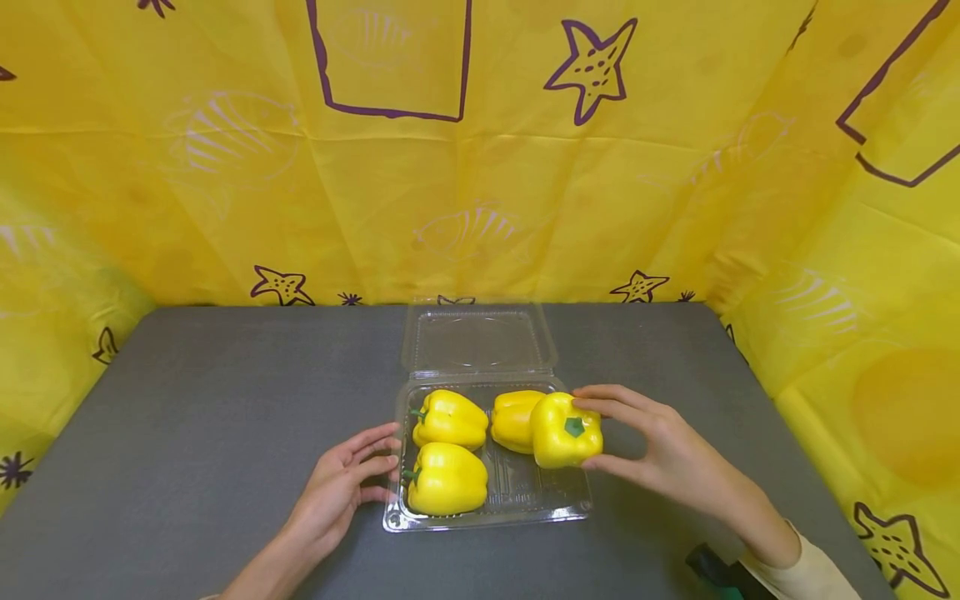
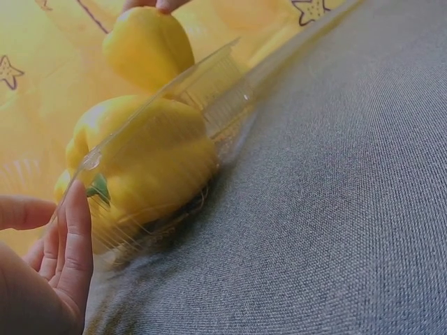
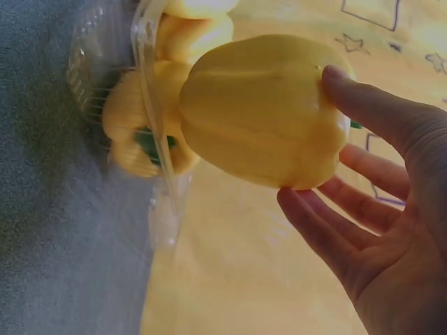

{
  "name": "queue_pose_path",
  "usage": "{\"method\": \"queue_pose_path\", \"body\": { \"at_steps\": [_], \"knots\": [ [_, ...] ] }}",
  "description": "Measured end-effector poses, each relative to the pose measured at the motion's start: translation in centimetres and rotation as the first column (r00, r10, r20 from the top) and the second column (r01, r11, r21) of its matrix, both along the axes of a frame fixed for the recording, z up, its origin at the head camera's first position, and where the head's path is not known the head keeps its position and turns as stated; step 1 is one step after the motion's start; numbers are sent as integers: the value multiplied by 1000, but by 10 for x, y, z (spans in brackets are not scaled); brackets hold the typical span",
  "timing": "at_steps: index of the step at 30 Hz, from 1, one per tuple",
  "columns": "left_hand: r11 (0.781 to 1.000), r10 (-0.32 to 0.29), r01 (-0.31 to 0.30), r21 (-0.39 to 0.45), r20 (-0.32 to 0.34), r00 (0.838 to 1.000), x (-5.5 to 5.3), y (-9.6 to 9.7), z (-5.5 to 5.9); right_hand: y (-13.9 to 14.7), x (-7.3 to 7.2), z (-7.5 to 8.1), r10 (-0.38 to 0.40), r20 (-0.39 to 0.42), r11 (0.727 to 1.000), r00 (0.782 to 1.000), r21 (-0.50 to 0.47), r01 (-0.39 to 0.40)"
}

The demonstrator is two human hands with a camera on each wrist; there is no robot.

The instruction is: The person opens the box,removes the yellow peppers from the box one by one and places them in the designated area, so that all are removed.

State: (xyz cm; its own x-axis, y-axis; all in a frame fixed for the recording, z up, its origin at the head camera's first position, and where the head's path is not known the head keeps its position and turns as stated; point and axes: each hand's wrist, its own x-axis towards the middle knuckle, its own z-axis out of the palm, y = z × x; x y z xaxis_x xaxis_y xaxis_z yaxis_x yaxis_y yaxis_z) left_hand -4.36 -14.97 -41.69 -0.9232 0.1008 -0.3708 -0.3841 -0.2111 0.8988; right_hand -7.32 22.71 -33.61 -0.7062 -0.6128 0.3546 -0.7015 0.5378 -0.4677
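Note:
A clear plastic clamshell container [image 1: 536, 512] lies on the table with its lid [image 1: 480, 342] folded back. My left hand [image 1: 341, 479] holds its left rim, with digits on both sides of the edge in the left wrist view. Two yellow bell peppers, a rear one [image 1: 450, 419] and a front one [image 1: 447, 479], lie in the left half, stems to the left. A third pepper [image 1: 513, 419] lies at the back right. My right hand [image 1: 660, 433] grips another yellow bell pepper [image 3: 265, 112] between thumb and fingers, above the container's right side, its green stem facing the head camera.
The grey table [image 1: 247, 433] extends around the container. A yellow cloth [image 1: 480, 167] with starfish and fish drawings hangs behind and at the sides. A dark object [image 1: 708, 567] shows beside my right sleeve at the front edge.

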Motion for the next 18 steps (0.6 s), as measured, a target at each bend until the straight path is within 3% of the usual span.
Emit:
{"method": "queue_pose_path", "body": {
  "at_steps": [18],
  "knots": [
    [1000,-10,10,24,3,1000,0,-4,-1,12,-22,4,-54,36,997,998,-51,56]
  ]
}}
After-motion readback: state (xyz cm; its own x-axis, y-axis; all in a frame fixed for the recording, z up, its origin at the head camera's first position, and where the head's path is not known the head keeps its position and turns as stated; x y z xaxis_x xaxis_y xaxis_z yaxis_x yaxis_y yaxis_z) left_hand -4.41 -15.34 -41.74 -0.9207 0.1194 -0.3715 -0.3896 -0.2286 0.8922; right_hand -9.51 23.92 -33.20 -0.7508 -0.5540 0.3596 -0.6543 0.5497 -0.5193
